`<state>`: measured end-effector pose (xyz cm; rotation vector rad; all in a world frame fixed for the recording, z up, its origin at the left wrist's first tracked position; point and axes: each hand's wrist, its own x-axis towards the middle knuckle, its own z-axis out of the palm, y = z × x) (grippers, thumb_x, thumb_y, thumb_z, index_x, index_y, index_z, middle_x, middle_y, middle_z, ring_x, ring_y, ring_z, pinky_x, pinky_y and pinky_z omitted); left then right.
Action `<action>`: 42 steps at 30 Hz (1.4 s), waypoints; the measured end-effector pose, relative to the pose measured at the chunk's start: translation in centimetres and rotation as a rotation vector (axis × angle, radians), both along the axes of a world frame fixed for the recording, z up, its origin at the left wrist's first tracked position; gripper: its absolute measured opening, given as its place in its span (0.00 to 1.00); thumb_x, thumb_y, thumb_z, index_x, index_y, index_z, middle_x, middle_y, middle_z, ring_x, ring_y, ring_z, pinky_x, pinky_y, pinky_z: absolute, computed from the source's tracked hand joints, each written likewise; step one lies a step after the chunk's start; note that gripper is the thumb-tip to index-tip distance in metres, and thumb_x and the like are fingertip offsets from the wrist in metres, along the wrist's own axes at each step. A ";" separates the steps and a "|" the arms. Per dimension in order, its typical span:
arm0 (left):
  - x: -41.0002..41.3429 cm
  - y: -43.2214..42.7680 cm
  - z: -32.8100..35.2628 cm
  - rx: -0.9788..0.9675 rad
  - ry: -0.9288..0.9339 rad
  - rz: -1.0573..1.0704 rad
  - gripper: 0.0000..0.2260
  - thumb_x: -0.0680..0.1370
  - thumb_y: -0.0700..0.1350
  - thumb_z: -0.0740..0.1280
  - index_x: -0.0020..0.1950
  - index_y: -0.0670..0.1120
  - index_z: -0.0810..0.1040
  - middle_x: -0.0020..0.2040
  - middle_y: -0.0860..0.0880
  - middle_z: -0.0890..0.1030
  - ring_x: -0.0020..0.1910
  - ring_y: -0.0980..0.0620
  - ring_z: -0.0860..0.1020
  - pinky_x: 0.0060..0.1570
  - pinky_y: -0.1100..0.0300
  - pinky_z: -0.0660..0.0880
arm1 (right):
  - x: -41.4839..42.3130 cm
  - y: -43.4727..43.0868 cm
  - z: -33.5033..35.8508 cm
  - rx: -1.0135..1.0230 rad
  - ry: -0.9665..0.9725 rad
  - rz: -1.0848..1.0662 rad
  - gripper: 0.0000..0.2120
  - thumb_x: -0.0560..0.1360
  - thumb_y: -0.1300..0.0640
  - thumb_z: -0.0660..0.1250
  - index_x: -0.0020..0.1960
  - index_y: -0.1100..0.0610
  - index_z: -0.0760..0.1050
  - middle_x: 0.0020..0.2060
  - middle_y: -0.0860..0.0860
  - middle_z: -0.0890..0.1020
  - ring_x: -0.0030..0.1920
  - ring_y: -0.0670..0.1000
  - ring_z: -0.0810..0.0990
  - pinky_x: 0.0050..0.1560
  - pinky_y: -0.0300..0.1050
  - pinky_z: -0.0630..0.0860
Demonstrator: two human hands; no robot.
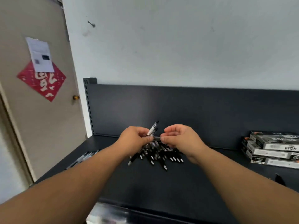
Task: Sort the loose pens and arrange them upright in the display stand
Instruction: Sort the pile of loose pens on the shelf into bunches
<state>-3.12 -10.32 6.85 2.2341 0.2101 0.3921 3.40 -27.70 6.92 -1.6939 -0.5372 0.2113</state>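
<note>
A heap of black pens [159,156] with silver tips lies in the middle of the dark shelf [161,183]. Just above the heap, my left hand [135,139] grips a small bunch of pens; one clear-barrelled pen [152,128] sticks up and to the right out of it. My right hand [181,140] pinches the end of a dark pen [156,138] that lies level between the two hands. No display stand shows in the head view.
More pens [83,157] lie along the shelf's left edge, partly behind my left forearm. A stack of pen boxes [273,148] stands at the right. The shelf's dark back panel [194,107] rises behind; a door [37,94] is at left.
</note>
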 end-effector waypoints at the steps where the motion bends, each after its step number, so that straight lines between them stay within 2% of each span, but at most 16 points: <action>1: -1.1 1.1 0.2 -0.015 -0.015 0.019 0.03 0.75 0.48 0.72 0.48 0.53 0.84 0.43 0.51 0.85 0.40 0.55 0.81 0.45 0.62 0.76 | -0.5 1.5 0.1 0.004 0.004 0.024 0.12 0.69 0.66 0.74 0.50 0.57 0.77 0.44 0.52 0.86 0.37 0.45 0.81 0.38 0.36 0.76; 3: -3.2 3.5 0.4 -0.035 -0.039 0.060 0.03 0.75 0.48 0.72 0.47 0.52 0.84 0.42 0.50 0.85 0.37 0.56 0.78 0.41 0.64 0.73 | -1.7 4.3 0.1 0.012 0.011 0.068 0.13 0.69 0.66 0.75 0.51 0.57 0.77 0.44 0.52 0.85 0.38 0.45 0.82 0.40 0.37 0.77; 6: -5.4 6.9 0.5 -0.143 -0.097 0.137 0.02 0.74 0.48 0.73 0.45 0.53 0.83 0.42 0.51 0.84 0.38 0.55 0.79 0.42 0.61 0.75 | -3.3 7.8 0.4 0.039 0.013 0.093 0.14 0.70 0.66 0.75 0.53 0.58 0.76 0.44 0.52 0.85 0.35 0.43 0.80 0.38 0.35 0.75; 8: -6.6 9.1 0.6 -0.210 -0.137 0.207 0.04 0.74 0.47 0.73 0.46 0.54 0.80 0.45 0.52 0.83 0.38 0.56 0.78 0.41 0.63 0.74 | -4.1 9.9 0.5 0.054 0.004 0.083 0.17 0.69 0.65 0.75 0.54 0.56 0.74 0.43 0.51 0.85 0.33 0.42 0.79 0.38 0.36 0.74; 11: -7.6 11.9 0.4 -0.256 -0.156 0.265 0.08 0.74 0.48 0.73 0.52 0.51 0.81 0.48 0.52 0.83 0.45 0.55 0.80 0.50 0.63 0.74 | -4.8 12.2 0.5 0.062 0.002 0.074 0.21 0.68 0.62 0.76 0.58 0.55 0.72 0.42 0.50 0.85 0.37 0.45 0.80 0.38 0.39 0.73; 14: -8.1 14.0 0.1 -0.304 -0.142 0.272 0.09 0.74 0.46 0.72 0.54 0.47 0.81 0.47 0.50 0.84 0.45 0.53 0.80 0.47 0.64 0.73 | -5.2 13.7 0.4 0.016 -0.009 0.047 0.23 0.69 0.58 0.77 0.60 0.53 0.71 0.43 0.51 0.85 0.39 0.46 0.83 0.38 0.38 0.74; 16: -8.0 15.5 -0.1 -0.315 -0.086 0.280 0.11 0.75 0.47 0.72 0.56 0.46 0.81 0.47 0.50 0.83 0.45 0.53 0.79 0.49 0.61 0.74 | -5.1 14.6 0.2 -0.032 -0.001 0.016 0.22 0.71 0.56 0.76 0.60 0.54 0.71 0.42 0.53 0.84 0.35 0.46 0.81 0.36 0.39 0.75; 20: -7.4 17.6 -1.1 -0.269 0.085 0.281 0.10 0.74 0.49 0.73 0.52 0.47 0.81 0.47 0.46 0.83 0.45 0.50 0.78 0.56 0.51 0.75 | -5.0 15.6 -0.9 -0.199 0.065 0.031 0.17 0.73 0.56 0.73 0.59 0.57 0.71 0.39 0.54 0.84 0.29 0.44 0.77 0.27 0.35 0.72; 22: -6.8 17.9 -1.9 -0.219 0.137 0.279 0.11 0.74 0.49 0.73 0.52 0.46 0.81 0.48 0.46 0.82 0.45 0.50 0.78 0.50 0.55 0.76 | -5.0 16.2 -1.6 -0.250 0.082 0.043 0.09 0.74 0.57 0.72 0.51 0.58 0.74 0.37 0.54 0.82 0.29 0.45 0.76 0.27 0.36 0.71; 24: -6.3 17.8 -2.6 -0.174 0.162 0.286 0.10 0.74 0.49 0.72 0.52 0.46 0.80 0.48 0.48 0.82 0.45 0.51 0.78 0.45 0.58 0.73 | -4.9 16.9 -2.3 -0.277 0.091 0.030 0.07 0.74 0.57 0.72 0.46 0.58 0.75 0.37 0.54 0.81 0.30 0.46 0.77 0.29 0.37 0.72; 28: -5.3 17.8 -3.9 -0.076 0.206 0.276 0.08 0.74 0.49 0.72 0.47 0.46 0.81 0.42 0.48 0.82 0.39 0.51 0.78 0.42 0.58 0.75 | -4.7 18.5 -3.6 -0.314 0.113 -0.013 0.11 0.74 0.56 0.72 0.51 0.59 0.75 0.39 0.54 0.83 0.32 0.46 0.79 0.33 0.39 0.74; 30: -5.0 17.9 -4.2 0.040 0.240 0.258 0.10 0.73 0.52 0.72 0.44 0.45 0.82 0.40 0.48 0.82 0.41 0.48 0.80 0.47 0.56 0.77 | -4.6 19.0 -4.4 -0.353 0.114 -0.022 0.17 0.73 0.55 0.74 0.57 0.56 0.71 0.42 0.54 0.83 0.34 0.47 0.80 0.35 0.40 0.76; 33: -5.3 18.2 -4.5 0.306 0.287 0.246 0.15 0.73 0.54 0.71 0.53 0.45 0.81 0.50 0.47 0.83 0.54 0.48 0.80 0.54 0.57 0.74 | -4.7 19.6 -5.5 -0.514 -0.002 -0.055 0.30 0.67 0.49 0.78 0.64 0.54 0.70 0.50 0.53 0.82 0.45 0.49 0.82 0.48 0.44 0.79; 35: -5.6 18.7 -4.9 0.416 0.327 0.219 0.21 0.73 0.57 0.70 0.61 0.46 0.78 0.59 0.47 0.80 0.59 0.48 0.78 0.57 0.57 0.73 | -5.1 19.7 -5.6 -0.632 -0.099 -0.035 0.32 0.65 0.47 0.79 0.65 0.52 0.70 0.51 0.48 0.79 0.51 0.49 0.79 0.54 0.43 0.76; 38: -6.2 19.7 -5.6 0.407 0.383 0.172 0.29 0.73 0.62 0.68 0.69 0.50 0.72 0.67 0.47 0.74 0.64 0.48 0.74 0.64 0.56 0.70 | -5.9 19.8 -5.6 -0.719 -0.156 0.042 0.34 0.65 0.47 0.79 0.67 0.51 0.70 0.51 0.46 0.74 0.53 0.47 0.76 0.54 0.41 0.75; 42: -6.6 20.2 -6.3 0.344 0.399 0.124 0.25 0.77 0.60 0.64 0.69 0.48 0.73 0.67 0.48 0.75 0.65 0.50 0.74 0.62 0.59 0.69 | -6.3 20.1 -6.1 -0.752 -0.172 0.075 0.35 0.63 0.47 0.80 0.66 0.50 0.72 0.55 0.47 0.75 0.55 0.50 0.78 0.56 0.46 0.78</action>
